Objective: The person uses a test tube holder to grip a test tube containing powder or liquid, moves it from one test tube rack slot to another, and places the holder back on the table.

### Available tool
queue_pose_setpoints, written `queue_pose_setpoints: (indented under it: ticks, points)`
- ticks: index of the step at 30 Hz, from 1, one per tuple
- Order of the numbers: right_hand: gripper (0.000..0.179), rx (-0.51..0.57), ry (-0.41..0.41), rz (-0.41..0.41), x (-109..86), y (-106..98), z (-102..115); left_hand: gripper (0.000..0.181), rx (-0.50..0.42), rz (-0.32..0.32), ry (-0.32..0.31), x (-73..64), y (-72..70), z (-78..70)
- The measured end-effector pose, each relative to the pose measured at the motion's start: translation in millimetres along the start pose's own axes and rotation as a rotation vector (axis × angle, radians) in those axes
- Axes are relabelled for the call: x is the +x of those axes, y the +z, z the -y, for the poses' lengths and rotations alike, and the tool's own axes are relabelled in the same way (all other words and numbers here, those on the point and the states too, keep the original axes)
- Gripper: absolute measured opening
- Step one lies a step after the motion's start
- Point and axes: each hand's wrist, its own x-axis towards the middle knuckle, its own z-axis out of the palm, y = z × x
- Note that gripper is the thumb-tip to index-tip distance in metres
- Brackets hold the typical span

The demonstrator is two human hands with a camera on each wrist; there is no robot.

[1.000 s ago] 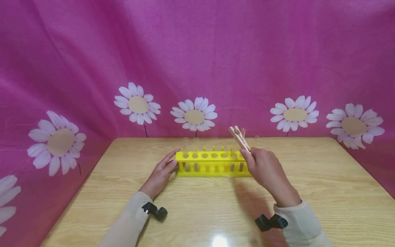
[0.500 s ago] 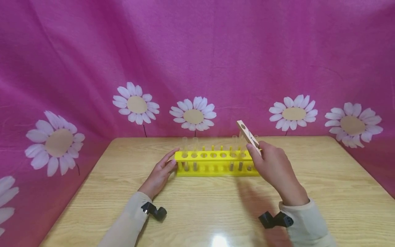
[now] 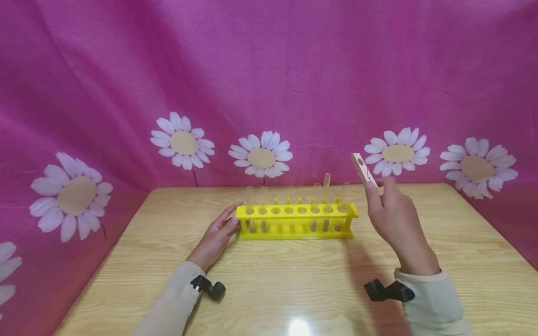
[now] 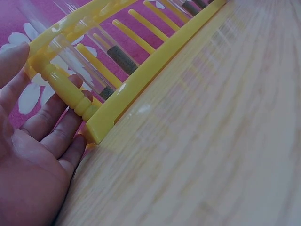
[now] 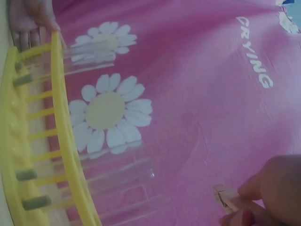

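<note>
A yellow test tube rack (image 3: 294, 236) stands on the wooden table. My left hand (image 3: 213, 241) holds its left end, the thumb at the top bar and the fingers behind the end post (image 4: 66, 89). Clear test tubes stand in it, two at the left and three at the right; dark grey matter lies in the bottoms of several, such as one tube (image 4: 121, 59). One right-hand tube (image 3: 327, 179) rises above its neighbours. Right of the rack, my right hand (image 3: 397, 221) pinches a wooden test tube clamp (image 3: 364, 170) in the air, its tip pointing up and left, touching no tube.
Yellow pegs (image 4: 146, 24) line the rack's back. Behind the table (image 3: 269, 284) hangs a pink cloth (image 3: 328, 93) printed with white daisies. Both sleeves carry a black wrist camera.
My right hand has moved right and slightly up with the clamp, away from the right-hand tubes. The rack's right end has come into view. The left hand stays at the rack.
</note>
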Motion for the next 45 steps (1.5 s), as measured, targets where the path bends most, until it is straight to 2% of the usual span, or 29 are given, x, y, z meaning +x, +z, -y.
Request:
queue_pose_setpoints:
  ticks: [7, 17, 23, 29, 37, 40, 45]
  points:
    - [0.045, -0.032, -0.011, -0.037, 4.0, -6, -8, 0.051, -0.004, -0.008, 0.003, -0.6, -0.3, -0.6]
    - [0.042, -0.085, 0.028, -0.163, 7.8, -5, -14, 0.048, 0.005, -0.007, -0.002, -0.7, 1.4, -2.3]
    - [0.043, -0.108, 0.055, -0.170, 10.6, -6, -18, 0.048, 0.002, 0.005, 0.015, 0.1, 0.7, -1.6]
    - [0.046, -0.121, 0.111, -0.118, 12.7, -7, -24, 0.049, -0.005, 0.012, 0.016, 1.0, -0.3, -2.1]
    - [0.040, -0.134, 0.118, -0.052, 15.5, -8, -31, 0.051, 0.002, -0.008, 0.000, 2.9, 1.0, -4.1]
    - [0.041, -0.141, 0.153, 0.029, 16.8, -8, -34, 0.052, 0.001, -0.004, 0.002, 3.1, 0.9, -4.7]
    - [0.044, -0.184, 0.188, 0.245, 20.6, -8, -40, 0.054, -0.006, 0.025, 0.036, 4.5, -0.4, -5.5]
